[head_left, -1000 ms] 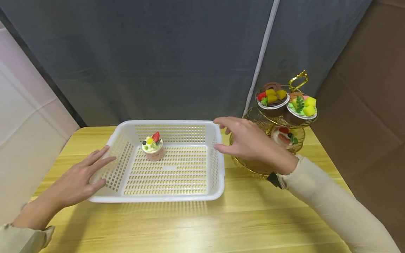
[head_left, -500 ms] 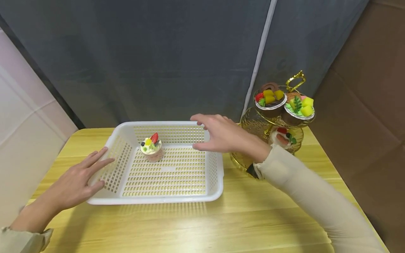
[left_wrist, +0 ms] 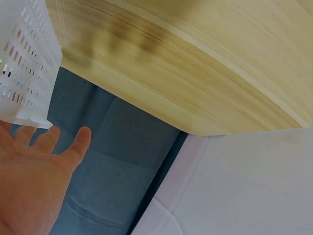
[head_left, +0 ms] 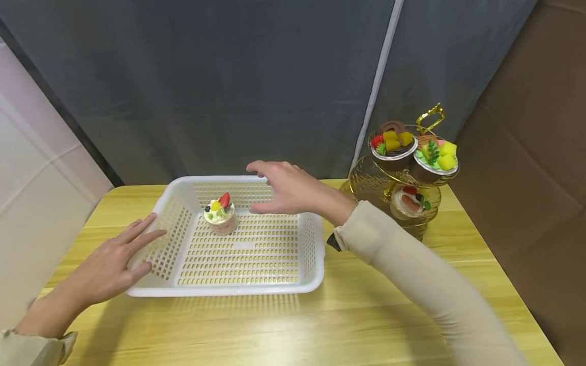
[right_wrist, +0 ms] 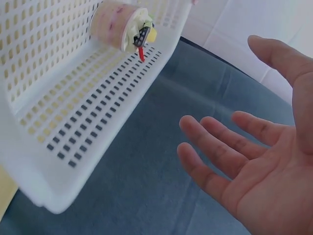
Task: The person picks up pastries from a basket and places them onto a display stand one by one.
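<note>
A white plastic basket [head_left: 224,290] with slotted walls stands on the wooden table. Inside it, toward the left, sits a small dessert cup [head_left: 222,218] topped with cream, a strawberry slice and other fruit; the right wrist view shows the same dessert cup [right_wrist: 115,25] from the side. My left hand [head_left: 110,264] rests its spread fingers on the basket's left rim, thumb apart. Over the basket's back right part hovers my right hand [head_left: 290,189], fingers and thumb apart around nothing, to the right of the cup. Its bare palm shows in the right wrist view.
At the right stands a tiered gold-rimmed stand [head_left: 366,178]. Its top tier bears a chocolate dessert cup [head_left: 392,147] and a green-topped dessert cup [head_left: 434,161]; a cream dessert cup [head_left: 408,201] sits lower. A grey curtain [head_left: 229,86] hangs behind the table.
My right hand has moved left, from beside the stand and the basket's right rim to over the basket's inside. The left hand and the dessert cup have stayed put.
</note>
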Demonstrator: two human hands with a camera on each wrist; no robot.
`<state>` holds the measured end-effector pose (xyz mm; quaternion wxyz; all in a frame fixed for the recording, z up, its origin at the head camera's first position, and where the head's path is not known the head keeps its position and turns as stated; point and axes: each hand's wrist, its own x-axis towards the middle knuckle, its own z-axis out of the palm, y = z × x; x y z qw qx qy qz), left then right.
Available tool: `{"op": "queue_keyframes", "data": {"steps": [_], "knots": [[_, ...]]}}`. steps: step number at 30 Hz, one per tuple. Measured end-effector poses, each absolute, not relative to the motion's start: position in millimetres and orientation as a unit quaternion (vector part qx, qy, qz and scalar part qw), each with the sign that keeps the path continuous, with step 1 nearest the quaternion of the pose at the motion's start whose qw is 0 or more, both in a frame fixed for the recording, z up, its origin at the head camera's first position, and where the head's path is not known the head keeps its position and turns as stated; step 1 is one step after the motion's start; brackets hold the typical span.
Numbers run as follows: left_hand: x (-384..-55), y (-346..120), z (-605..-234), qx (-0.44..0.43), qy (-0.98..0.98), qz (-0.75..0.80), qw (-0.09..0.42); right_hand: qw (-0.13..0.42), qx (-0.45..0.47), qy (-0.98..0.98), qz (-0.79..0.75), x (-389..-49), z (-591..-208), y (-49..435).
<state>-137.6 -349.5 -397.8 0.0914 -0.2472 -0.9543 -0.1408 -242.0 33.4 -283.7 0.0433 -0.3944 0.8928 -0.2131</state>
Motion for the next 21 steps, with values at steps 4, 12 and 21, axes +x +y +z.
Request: {"op": "queue_keyframes", "data": {"steps": [4,12,21], "knots": [[-137.3,-349.5,-397.2,-0.245,-0.955,-0.140,0.090,0.059,-0.397,0.885,-0.237,-246.0,-288.2,22.1],[-135.8,-348.4,-396.5,-0.244,-0.955,-0.142,0.089,0.080,-0.389,0.880,-0.261,-250.3,-298.3,4.3],[-135.7,-347.5,-395.8,-0.241,-0.955,-0.147,0.086,0.112,-0.407,0.858,-0.291,-259.1,-310.0,-7.3]]}}
